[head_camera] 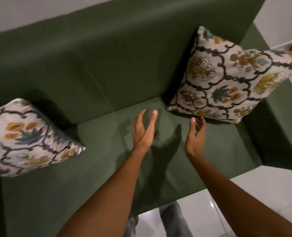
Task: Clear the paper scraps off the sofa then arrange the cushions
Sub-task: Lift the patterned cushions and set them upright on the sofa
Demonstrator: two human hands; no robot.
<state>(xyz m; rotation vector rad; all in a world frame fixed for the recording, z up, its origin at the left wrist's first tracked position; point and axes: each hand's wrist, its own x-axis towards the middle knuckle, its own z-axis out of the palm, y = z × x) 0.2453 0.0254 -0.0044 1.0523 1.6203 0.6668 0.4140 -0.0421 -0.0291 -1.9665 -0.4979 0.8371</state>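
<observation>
Sofa seat point(97, 168) shows no scraps; cushion step looks underway. Left cushion point(24, 139) at its left end. Left hand point(142, 132) open mid-seat, right hand point(195, 135) open, empty, beside right cushion point(227, 77), propped against backrest. Next: probably straighten it.

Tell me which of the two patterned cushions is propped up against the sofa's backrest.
The cushion at the right end, just beyond the right hand. It leans against the backrest; the other cushion lies flat at the left end.
</observation>
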